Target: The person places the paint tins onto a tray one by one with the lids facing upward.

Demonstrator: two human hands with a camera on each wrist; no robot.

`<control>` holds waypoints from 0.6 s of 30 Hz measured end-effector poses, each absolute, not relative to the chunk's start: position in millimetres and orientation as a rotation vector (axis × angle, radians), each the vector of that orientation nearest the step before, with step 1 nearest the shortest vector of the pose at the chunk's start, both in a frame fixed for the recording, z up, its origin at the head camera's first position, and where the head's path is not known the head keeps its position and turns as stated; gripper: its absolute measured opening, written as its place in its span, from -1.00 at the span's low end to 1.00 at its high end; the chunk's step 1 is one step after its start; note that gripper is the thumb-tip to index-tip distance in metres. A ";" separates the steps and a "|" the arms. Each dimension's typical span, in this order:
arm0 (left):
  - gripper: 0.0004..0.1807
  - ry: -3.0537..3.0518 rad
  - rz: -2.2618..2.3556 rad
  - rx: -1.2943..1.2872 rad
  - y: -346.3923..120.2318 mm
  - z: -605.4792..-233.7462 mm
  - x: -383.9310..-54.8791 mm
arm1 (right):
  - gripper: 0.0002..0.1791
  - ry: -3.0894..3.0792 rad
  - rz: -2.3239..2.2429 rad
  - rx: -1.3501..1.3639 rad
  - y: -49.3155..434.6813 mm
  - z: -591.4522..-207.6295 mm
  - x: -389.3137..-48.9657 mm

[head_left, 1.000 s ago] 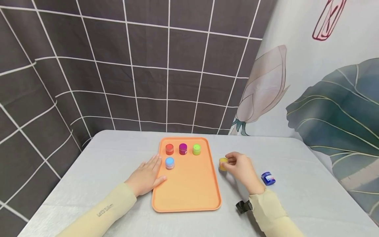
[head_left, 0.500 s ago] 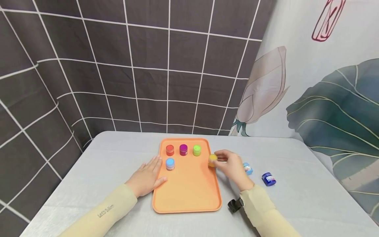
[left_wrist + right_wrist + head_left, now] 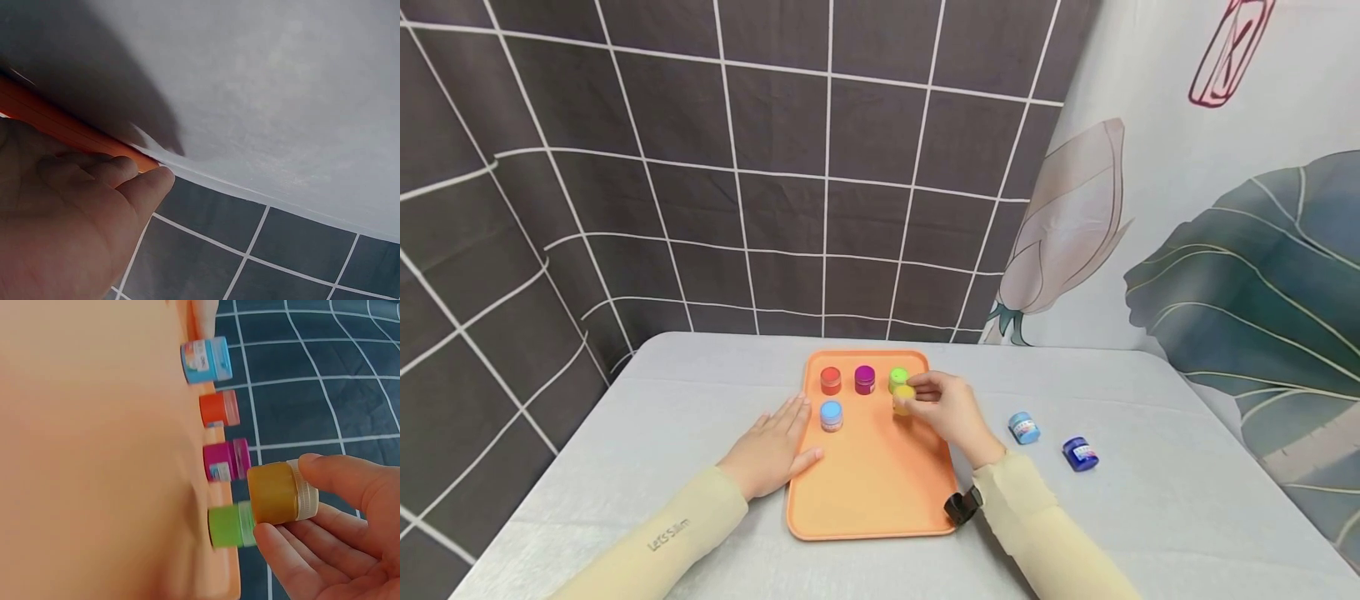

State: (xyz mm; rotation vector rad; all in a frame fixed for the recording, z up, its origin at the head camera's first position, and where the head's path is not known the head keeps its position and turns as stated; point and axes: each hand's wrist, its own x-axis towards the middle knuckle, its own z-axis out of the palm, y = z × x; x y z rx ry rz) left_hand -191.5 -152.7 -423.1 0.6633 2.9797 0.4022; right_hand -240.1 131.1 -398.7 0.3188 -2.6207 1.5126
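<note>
My right hand (image 3: 951, 410) pinches a small yellow paint jar (image 3: 274, 494) by its lid, between thumb and fingers, over the orange tray (image 3: 872, 492). In the head view the jar overlaps the front of a green jar (image 3: 898, 378). Red (image 3: 831, 381) and purple (image 3: 865, 380) jars stand beside the green one along the tray's far end. A light blue jar (image 3: 831, 416) stands in front of the red jar. My left hand (image 3: 767, 454) rests with straight fingers on the tray's left rim; the left wrist view shows its fingers against the orange edge (image 3: 75, 131).
To the right of the tray, another light blue jar (image 3: 1024, 427) and a dark blue jar (image 3: 1080, 454) lie on their sides on the grey tablecloth (image 3: 1150, 517). A dark tile-patterned curtain (image 3: 775, 208) hangs behind the table.
My right hand has carried the yellow jar leftward from the tablecloth, across the tray's right rim, to above the tray. The tipped light blue jar has come into view. My left hand stays put.
</note>
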 end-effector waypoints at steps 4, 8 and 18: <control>-0.15 2.978 0.407 0.660 -152.2 -422.5 -191.0 | -0.68 -2.636 1.535 0.330 118.9 -396.8 -240.4; -0.15 2.978 0.406 0.655 -151.5 -422.0 -190.7 | -0.70 -2.647 1.537 0.364 108.5 -394.8 -241.1; -0.15 2.974 0.408 0.647 -151.4 -421.2 -190.8 | -0.72 -2.733 1.478 0.477 89.5 -398.6 -245.2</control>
